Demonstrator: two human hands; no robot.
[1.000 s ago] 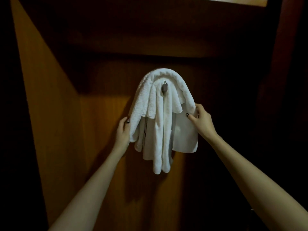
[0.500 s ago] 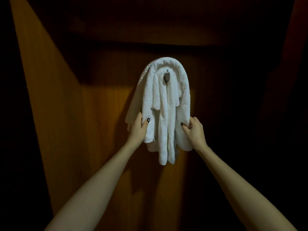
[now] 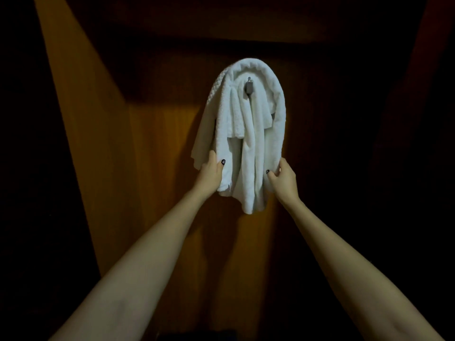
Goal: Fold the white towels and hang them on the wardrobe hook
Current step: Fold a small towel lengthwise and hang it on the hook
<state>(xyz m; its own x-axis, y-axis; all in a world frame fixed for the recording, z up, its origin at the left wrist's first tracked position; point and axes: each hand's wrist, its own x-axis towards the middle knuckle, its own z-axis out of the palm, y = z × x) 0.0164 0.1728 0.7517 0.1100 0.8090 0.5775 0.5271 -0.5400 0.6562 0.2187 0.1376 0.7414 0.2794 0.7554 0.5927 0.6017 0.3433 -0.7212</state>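
The wardrobe's wooden back panel fills the middle of the view, lit in a warm patch below a dark shadowed band across its upper part. A slanting side panel meets it along the left edge. The right side is too dark to make out.

Two bare forearms reach up from the bottom corners of the view towards the centre of the back panel.

The white towels hang as one bunched bundle near the upper middle of the back panel. They are draped in an arch over the hook, with several folds falling straight down. The outer left layer shows a waffle-like weave. The longest fold ends just below the hands.

The left hand grips the bundle's lower left edge, with the thumb laid across the front and the fingers hidden behind the cloth. The right hand holds the lower right edge, fingers curled round the outer fold and thumb pressed on the front.

The metal wardrobe hook pokes out of the folds just under the top of the arch.

Both thumbnails wear dark polish.
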